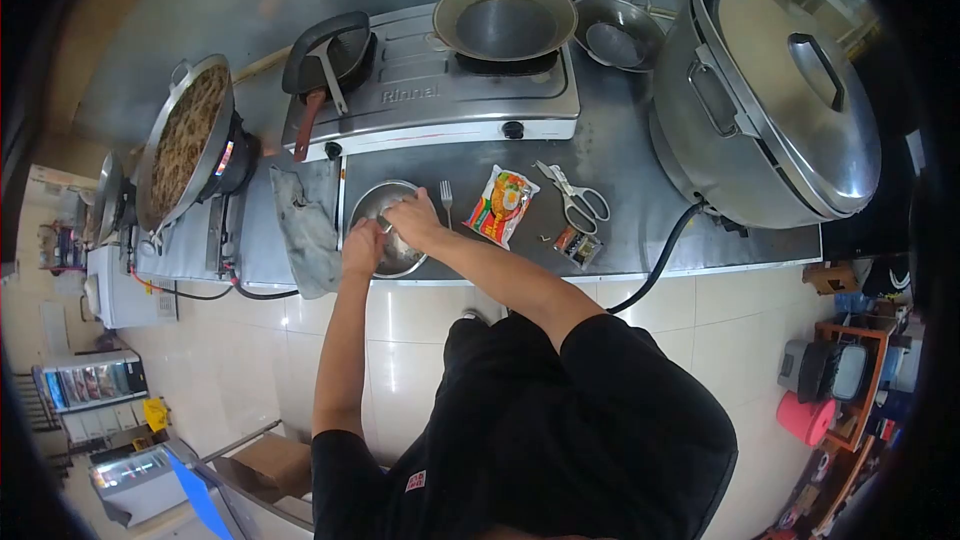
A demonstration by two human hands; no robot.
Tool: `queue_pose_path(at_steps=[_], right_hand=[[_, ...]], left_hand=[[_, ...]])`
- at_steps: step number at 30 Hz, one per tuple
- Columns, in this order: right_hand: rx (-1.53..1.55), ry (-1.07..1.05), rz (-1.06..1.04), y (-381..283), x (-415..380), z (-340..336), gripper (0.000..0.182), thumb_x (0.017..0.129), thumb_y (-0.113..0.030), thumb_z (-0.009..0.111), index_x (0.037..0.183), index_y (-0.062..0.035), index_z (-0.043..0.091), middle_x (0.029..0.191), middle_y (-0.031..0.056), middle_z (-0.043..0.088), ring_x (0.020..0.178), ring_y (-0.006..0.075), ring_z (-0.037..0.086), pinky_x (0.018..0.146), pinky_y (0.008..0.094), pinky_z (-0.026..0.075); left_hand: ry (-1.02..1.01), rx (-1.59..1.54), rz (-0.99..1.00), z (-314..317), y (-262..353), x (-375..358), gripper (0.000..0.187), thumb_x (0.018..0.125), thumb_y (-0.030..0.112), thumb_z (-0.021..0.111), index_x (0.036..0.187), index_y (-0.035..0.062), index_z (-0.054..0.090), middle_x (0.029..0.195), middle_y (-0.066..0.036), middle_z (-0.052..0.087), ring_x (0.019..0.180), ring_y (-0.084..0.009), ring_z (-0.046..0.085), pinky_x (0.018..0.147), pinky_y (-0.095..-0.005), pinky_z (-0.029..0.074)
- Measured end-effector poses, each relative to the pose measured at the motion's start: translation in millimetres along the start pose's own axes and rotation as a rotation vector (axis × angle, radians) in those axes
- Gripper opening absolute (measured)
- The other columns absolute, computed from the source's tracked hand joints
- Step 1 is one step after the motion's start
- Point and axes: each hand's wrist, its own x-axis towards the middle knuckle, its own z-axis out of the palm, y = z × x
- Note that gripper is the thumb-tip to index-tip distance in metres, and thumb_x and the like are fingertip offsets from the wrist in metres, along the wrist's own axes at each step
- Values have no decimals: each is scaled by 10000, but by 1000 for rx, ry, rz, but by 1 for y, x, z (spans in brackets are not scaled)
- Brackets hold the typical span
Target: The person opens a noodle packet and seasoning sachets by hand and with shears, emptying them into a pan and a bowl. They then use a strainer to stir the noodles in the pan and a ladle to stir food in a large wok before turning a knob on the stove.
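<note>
Both hands work over a shiny metal bowl (402, 258) near the counter's front edge. My left hand (363, 246) is closed at the bowl's near left side, fingertips pinched. My right hand (414, 219) reaches across from the right, its fingers pinched close to the left ones. Whatever lies between the fingertips is too small to make out. To the right of the bowl lies a fork (446, 198), then a colourful instant noodle packet (502, 205). Beyond it rest white-handled scissors (577, 202) and a small clear packet with dark contents (578, 246). A grey cloth (304, 230) lies left of the bowl.
Behind stands a gas stove (410, 95) bearing a wide pan (505, 25) and a black pan (340, 55) with a wooden-handled utensil. A large lidded pot (700, 170) is at right, with a black hose (665, 260). Left is a wok of brown food (188, 140).
</note>
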Motion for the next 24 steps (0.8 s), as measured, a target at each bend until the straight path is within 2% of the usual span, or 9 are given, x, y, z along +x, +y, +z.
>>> queue_pose_path(at_steps=[4, 7, 10, 13, 16, 19, 22, 24], right_hand=[[-34, -98, -16, 4, 3, 8, 125, 772, -103, 583, 849, -150, 670, 934, 26, 651, 920, 222, 625, 804, 471, 347], [-29, 41, -23, 6, 1, 10, 118, 763, -110, 602, 846, -157, 670, 927, 12, 653, 924, 218, 621, 808, 470, 342], [24, 42, -27, 6, -1, 3, 108, 766, -118, 604, 845, -154, 668, 938, 9, 653, 932, 216, 617, 812, 462, 340], [-29, -106, -44, 2, 0, 1, 122, 761, -114, 609, 860, -155, 667, 947, 13, 650, 936, 218, 613, 820, 448, 336], [-1, 38, -7, 2, -5, 8, 107, 761, -116, 605, 833, -162, 670, 949, 16, 648, 924, 222, 612, 835, 436, 336], [79, 21, -22, 8, -9, 9, 98, 759, -117, 604, 812, -155, 677, 950, 25, 645, 944, 226, 603, 849, 437, 336], [37, 11, -47, 9, -12, 14, 67, 767, -162, 624, 800, -147, 680, 944, 30, 638, 972, 229, 590, 854, 431, 340], [9, 53, -37, 9, -13, 17, 80, 768, -195, 642, 817, -150, 686, 937, 28, 633, 988, 229, 582, 855, 421, 340]], left_hand=[[0, -43, 18, 9, -8, 3, 89, 793, 105, 633, 820, 24, 607, 876, -181, 598, 861, -381, 598, 764, -458, 486], [72, 17, 57, 19, -14, 7, 100, 773, 104, 654, 803, 22, 607, 872, -182, 602, 861, -377, 601, 771, -453, 484], [-26, 12, -14, 10, -7, 5, 73, 780, 87, 632, 800, 21, 607, 883, -188, 605, 865, -377, 601, 783, -453, 482], [11, 39, 46, 12, -11, 1, 71, 776, 92, 639, 795, 30, 612, 882, -186, 611, 855, -371, 603, 791, -447, 484], [-3, 113, 83, 19, -17, 1, 89, 762, 109, 660, 765, 40, 606, 874, -170, 620, 836, -359, 607, 792, -440, 485], [-101, 189, -6, 16, -12, 2, 84, 765, 118, 659, 760, 46, 615, 869, -153, 627, 853, -344, 604, 809, -428, 478], [-84, 161, -32, 16, -9, 2, 75, 769, 124, 655, 770, 50, 642, 854, -145, 629, 881, -337, 596, 823, -422, 472], [-134, 198, 57, 14, -13, 6, 136, 772, 137, 658, 879, 55, 647, 885, -146, 623, 902, -332, 590, 824, -427, 470]])
